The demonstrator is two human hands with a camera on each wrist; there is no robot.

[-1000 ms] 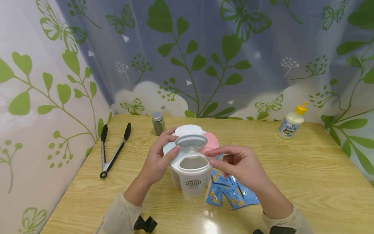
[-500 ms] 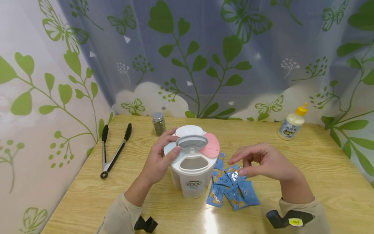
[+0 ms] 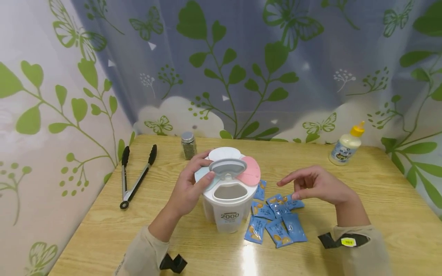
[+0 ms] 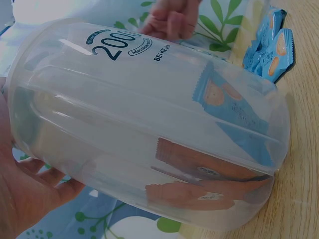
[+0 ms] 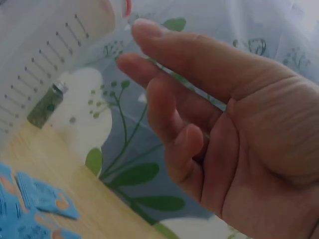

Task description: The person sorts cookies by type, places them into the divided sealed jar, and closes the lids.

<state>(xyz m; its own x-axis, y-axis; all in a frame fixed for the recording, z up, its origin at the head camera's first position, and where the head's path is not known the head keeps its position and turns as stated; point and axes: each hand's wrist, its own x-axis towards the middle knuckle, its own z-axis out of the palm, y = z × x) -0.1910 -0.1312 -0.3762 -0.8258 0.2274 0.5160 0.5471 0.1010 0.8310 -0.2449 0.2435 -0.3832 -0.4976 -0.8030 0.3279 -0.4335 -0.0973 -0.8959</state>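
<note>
Canister [image 3: 230,207], one lid [image 3: 228,168] raised.
Left grip [image 3: 188,188] clasps its top; right grip [image 3: 317,186], loosely parted, empty, near blue packets [image 3: 277,232].

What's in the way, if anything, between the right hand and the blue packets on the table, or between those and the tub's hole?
Nothing I can see blocks the right hand from the packets. Between them and the hole stands the tub's wall, so they'd likely need lifting over. The flap is up.

Your left hand [image 4: 31,193] holds the clear tub [image 4: 109,117]. Through its wall you see a blue packet [image 4: 233,113] and brown packets [image 4: 197,195].
</note>
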